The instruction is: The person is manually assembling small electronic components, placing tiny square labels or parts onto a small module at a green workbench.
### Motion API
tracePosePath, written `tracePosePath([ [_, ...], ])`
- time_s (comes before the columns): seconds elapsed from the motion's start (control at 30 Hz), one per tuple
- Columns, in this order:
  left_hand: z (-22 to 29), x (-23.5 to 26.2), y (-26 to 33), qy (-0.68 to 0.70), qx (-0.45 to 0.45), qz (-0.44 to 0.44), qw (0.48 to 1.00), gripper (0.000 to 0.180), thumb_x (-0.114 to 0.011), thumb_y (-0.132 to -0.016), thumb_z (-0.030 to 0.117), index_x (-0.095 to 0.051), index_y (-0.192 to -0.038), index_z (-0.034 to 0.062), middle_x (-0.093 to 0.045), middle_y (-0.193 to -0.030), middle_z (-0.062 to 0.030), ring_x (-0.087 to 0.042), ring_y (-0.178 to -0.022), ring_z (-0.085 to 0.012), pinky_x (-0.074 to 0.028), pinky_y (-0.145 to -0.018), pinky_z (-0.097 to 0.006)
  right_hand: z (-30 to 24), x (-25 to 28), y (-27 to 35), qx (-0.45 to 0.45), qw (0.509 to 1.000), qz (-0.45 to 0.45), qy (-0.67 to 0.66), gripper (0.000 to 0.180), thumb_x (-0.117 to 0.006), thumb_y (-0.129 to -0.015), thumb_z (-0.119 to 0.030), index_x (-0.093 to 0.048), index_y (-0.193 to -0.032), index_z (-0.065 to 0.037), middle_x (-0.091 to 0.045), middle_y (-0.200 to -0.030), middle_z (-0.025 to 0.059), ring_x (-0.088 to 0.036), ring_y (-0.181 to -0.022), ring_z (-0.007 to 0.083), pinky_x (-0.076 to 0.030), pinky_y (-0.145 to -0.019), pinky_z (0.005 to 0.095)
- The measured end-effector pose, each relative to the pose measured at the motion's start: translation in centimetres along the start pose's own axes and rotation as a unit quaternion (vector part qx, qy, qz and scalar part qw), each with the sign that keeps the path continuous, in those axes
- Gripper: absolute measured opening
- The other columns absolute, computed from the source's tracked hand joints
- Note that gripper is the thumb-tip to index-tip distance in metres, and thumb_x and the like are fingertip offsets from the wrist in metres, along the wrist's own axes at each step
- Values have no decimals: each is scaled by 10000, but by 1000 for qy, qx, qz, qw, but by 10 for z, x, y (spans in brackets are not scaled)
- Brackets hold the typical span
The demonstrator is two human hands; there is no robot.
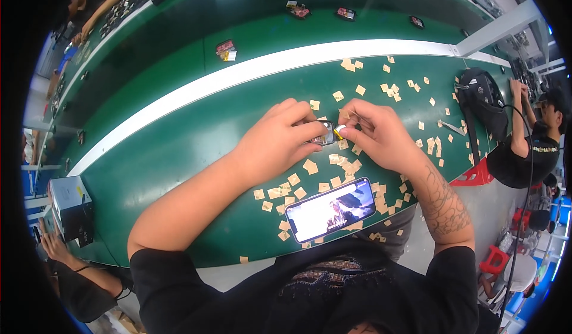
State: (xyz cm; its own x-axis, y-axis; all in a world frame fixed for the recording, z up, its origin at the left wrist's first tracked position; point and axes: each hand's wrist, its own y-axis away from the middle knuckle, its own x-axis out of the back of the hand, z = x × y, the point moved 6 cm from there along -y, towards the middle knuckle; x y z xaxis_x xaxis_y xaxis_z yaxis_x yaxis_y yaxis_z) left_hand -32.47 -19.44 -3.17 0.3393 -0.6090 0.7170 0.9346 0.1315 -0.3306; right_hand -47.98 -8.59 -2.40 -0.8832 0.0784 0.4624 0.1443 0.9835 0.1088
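Note:
Over the green tabletop, my left hand (279, 136) closes its fingers on a small black-rimmed device housing (325, 135), keeping it down near the table. My right hand (376, 132) is just to its right, thumb and forefinger pinching a small silver battery pack (339, 131) with yellow tape. The battery pack lies right at the housing's right edge; fingers hide whether wires join them. Small tan square pads (310, 167) are scattered around and below both hands. A smartphone (331, 210) with a lit screen lies between my forearms, on top of some pads.
Beyond a white rail (262, 66) runs a green conveyor belt carrying several small housings, one with a battery (226, 50). Tweezers (451, 127) and a black bag (481, 95) lie at the right. A box (70, 200) stands far left. Other people work on both sides.

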Motion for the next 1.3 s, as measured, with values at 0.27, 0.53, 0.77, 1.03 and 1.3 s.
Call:
tracePosePath([
  [0.27, 3, 2, 0, -35, -17, 12, 999, 295, -875, -806, 96, -752, -1074, 98, -631, -1038, -59, -614, -962, -283, -537, -855, -413, -1, 5, 0, 18, 999, 22, 45, 186, -715, -960, 11, -676, -1142, 8, -752, -1029, 118, -725, -883, 233, -569, -767, 340],
  [0.53, 6, 2, 1, -59, -32, 13, 998, 290, -869, -805, 96, -741, -1065, 90, -631, -1040, -59, -613, -963, -285, -533, -850, -407, -22, -13, 0, 90, 986, 36, 135, 188, -681, -960, 9, -697, -1148, 7, -724, -1049, 168, -724, -924, 385, -589, -785, 421],
  [0.77, 8, 4, -2, -15, -2, 29, 999, 411, -889, -779, 78, -670, -1127, 73, -636, -1019, -83, -613, -953, -316, -528, -831, -425, -14, -17, 7, 27, 994, 90, 62, 210, -741, -930, 17, -708, -1138, 4, -719, -977, 141, -727, -844, 274, -549, -708, 348],
  [1.03, 6, 4, 0, -8, 13, 36, 999, 427, -896, -785, 90, -624, -1114, 62, -646, -1012, -95, -616, -953, -334, -528, -840, -434, -5, -19, 6, 45, 992, 115, 37, 192, -776, -918, -5, -734, -1105, 3, -726, -953, 118, -715, -796, 237, -518, -660, 345],
  [1.3, 11, 6, -1, 7, 13, 43, 999, 435, -898, -792, 89, -614, -1119, 50, -651, -1030, -132, -636, -991, -363, -539, -863, -441, -21, -23, 1, 29, 979, 114, 169, 143, -730, -894, 15, -729, -1035, -10, -686, -867, 141, -702, -797, 356, -553, -727, 433],
])
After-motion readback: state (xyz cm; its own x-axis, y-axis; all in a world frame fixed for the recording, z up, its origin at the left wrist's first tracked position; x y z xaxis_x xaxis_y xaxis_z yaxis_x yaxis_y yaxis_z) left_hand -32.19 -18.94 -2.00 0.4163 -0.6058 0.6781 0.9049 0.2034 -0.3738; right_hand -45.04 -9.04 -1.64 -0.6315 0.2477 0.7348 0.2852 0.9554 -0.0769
